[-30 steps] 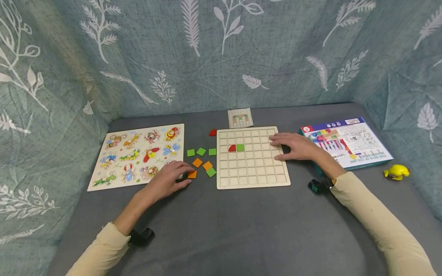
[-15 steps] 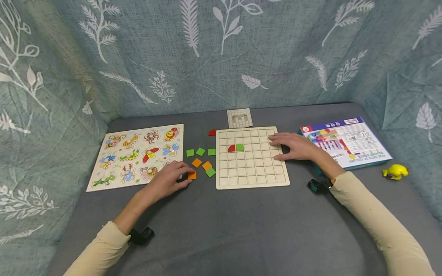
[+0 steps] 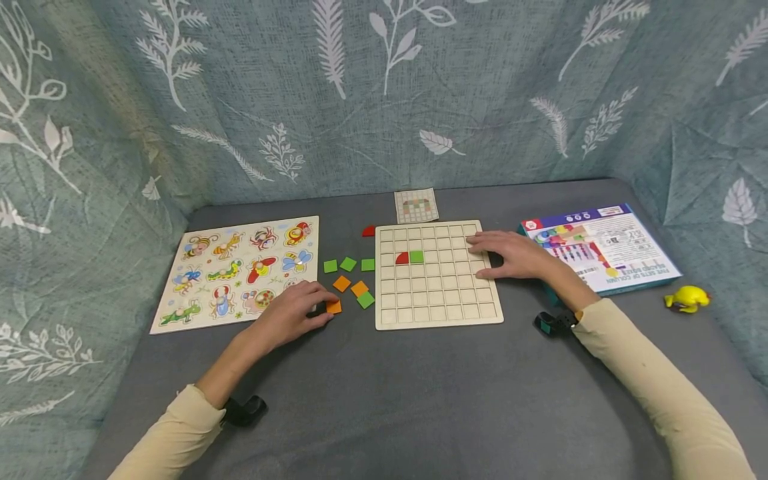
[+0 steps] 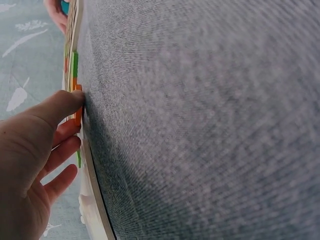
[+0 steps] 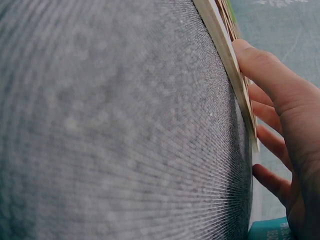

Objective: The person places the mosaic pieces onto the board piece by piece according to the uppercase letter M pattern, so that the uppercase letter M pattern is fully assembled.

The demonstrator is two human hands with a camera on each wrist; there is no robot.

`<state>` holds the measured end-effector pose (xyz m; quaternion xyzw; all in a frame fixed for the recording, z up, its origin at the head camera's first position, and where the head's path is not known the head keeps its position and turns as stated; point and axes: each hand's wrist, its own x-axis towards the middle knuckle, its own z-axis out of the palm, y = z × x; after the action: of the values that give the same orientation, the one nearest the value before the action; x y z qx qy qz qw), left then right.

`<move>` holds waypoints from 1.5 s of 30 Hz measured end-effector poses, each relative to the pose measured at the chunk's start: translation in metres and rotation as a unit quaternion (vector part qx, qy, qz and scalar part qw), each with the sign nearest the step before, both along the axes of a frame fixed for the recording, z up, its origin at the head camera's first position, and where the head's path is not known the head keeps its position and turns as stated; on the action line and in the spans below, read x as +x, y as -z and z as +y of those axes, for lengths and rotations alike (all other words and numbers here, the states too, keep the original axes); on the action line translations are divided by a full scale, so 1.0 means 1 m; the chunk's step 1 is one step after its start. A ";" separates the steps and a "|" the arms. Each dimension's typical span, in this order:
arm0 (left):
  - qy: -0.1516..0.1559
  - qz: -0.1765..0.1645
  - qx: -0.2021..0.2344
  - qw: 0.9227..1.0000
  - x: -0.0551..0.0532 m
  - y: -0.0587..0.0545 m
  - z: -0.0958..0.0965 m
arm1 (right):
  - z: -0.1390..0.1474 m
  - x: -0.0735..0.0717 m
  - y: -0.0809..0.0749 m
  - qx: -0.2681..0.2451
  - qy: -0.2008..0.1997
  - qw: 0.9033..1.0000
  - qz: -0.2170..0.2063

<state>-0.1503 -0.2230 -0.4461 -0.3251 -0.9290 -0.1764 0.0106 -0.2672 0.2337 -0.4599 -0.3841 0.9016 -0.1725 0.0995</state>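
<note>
In the head view my left hand (image 3: 295, 312) is low over the table, left of the wooden grid board (image 3: 438, 307). Its thumb and forefinger pinch an orange square tile (image 3: 335, 307), seen edge-on in the left wrist view (image 4: 78, 112). Around it lie two other orange tiles and several green tiles (image 3: 331, 266). A red quarter-circle tile (image 3: 402, 258) and a green square tile (image 3: 417, 257) sit side by side in the board's cells. My right hand (image 3: 510, 255) rests with spread fingers on the board's right edge; the right wrist view shows its thumb at the rim.
Another red tile (image 3: 369, 231) lies by the board's upper left corner. A small pattern card (image 3: 417, 206) lies behind the board. The insect puzzle board (image 3: 240, 273) is at left, partly under the left hand. At right are a flat box (image 3: 606, 250) and a yellow toy (image 3: 688, 299).
The orange tile between my left thumb and forefinger has shifted slightly towards me and turned a little. My right hand has stayed on the board's edge.
</note>
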 end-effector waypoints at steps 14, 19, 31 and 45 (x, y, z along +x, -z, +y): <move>-0.004 -0.018 0.041 0.999 -0.001 0.002 0.004 | -0.001 0.000 0.001 0.001 0.004 1.000 -0.001; 0.001 -0.014 0.054 0.998 -0.001 0.002 0.006 | 0.000 0.000 0.001 0.003 0.004 1.000 0.000; -0.005 -0.011 0.048 0.999 -0.004 0.002 0.007 | 0.000 0.000 0.001 0.002 0.004 1.000 -0.003; 0.001 -0.006 0.053 0.999 -0.007 0.004 0.011 | 0.001 -0.001 0.002 0.002 0.005 1.000 -0.005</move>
<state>-0.1576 -0.2124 -0.4503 -0.3238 -0.9181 -0.2275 0.0220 -0.2685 0.2344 -0.4619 -0.3786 0.9032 -0.1729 0.1045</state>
